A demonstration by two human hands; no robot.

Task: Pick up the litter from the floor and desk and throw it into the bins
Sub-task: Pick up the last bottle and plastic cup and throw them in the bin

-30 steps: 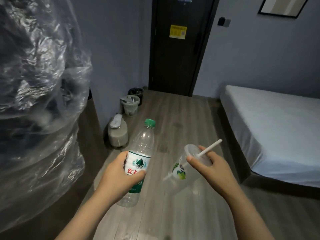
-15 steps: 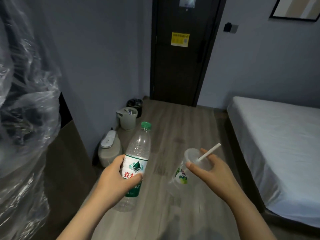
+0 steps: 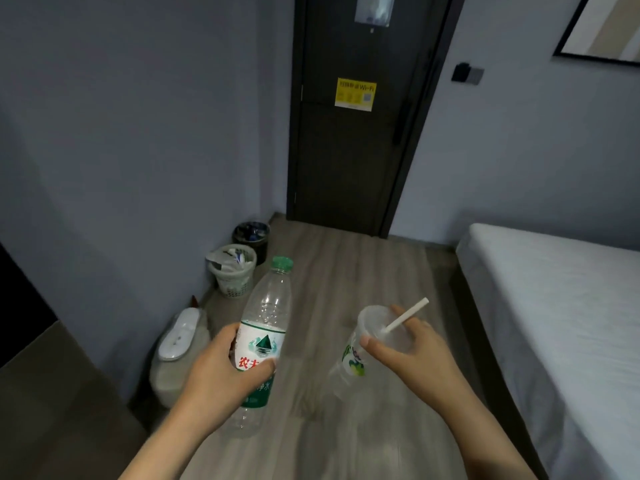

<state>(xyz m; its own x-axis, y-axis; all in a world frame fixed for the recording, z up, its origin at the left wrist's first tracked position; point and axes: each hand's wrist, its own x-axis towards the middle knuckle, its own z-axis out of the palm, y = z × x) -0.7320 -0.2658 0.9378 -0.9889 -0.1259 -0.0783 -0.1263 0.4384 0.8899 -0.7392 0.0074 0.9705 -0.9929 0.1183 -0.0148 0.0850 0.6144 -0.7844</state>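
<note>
- Ahead against the left wall [image 3: 138, 133], two bins are standing on the floor [image 3: 346, 282]: a white basket bin [image 3: 232, 276] and, just behind it, a black bin [image 3: 251, 237]; both are well apart from the hands.
- Nearer, a clear water bottle [image 3: 268, 306] is being gripped round its label by the left hand [image 3: 221, 372], fingers curled about it, green cap pointing toward the bins; a lidded plastic cup [image 3: 351, 363] is being held from above by the right hand [image 3: 410, 358], thumb and fingers curled over the lid, a white straw [image 3: 408, 315] sticking out past them.
- Carrying to the bins is judged to be the step in hand; each item is best being released only once directly over an opening; the white basket bin is looking fairly full, so the tall bottle is probably better being dropped into whichever bin has room; the cup is better being carried lid-up.
- Bin contents are too small to be made out; the cup's lower body is blurred; whether either vessel is holding liquid cannot be told; the floor beneath the forearms is being hidden.
</note>
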